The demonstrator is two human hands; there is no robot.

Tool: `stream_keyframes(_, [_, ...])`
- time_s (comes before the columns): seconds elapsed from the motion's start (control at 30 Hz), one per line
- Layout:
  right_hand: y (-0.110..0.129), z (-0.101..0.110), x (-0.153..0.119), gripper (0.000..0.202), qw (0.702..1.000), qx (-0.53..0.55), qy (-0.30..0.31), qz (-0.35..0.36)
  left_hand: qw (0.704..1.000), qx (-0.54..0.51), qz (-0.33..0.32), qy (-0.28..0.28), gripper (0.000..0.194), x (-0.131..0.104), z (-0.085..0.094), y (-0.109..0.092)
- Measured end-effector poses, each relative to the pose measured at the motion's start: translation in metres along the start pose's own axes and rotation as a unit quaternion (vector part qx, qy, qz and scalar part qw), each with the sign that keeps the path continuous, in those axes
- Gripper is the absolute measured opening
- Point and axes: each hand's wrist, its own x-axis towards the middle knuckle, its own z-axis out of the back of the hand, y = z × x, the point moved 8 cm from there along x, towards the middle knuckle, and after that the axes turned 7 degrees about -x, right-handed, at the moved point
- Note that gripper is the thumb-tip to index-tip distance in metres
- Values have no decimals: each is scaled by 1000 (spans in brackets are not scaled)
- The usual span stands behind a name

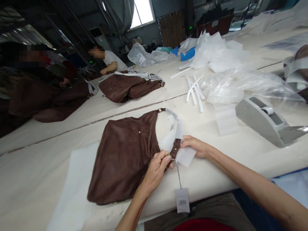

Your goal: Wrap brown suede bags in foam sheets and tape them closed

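A brown leather handbag (122, 157) lies flat in front of me, its strap curving off to the right. White foam wrapping (178, 128) covers much of that strap. With fingers and thumb closed, my left hand (157, 166) grips the strap's lower end near its metal ring. My right hand (193, 145) pinches a thin white foam sheet (187, 156) beside the strap's buckled part; its fingertips are partly hidden behind the strap. A tag with a barcode (182, 200) hangs from a cord below the strap, over the table's front edge.
On the right stands a grey tape dispenser (261, 120) beside a foam piece (225, 118). Several white foam tubes (196, 93) and crumpled clear plastic (240, 85) lie beyond. More brown bags (127, 85) rest farther back, near a person in a white shirt (114, 61).
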Motion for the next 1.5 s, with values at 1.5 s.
stream_keyframes(1.5, [-3, 3, -25, 55, 992, -123, -20, -17, 935, -345, 40, 73, 43, 14, -16, 28])
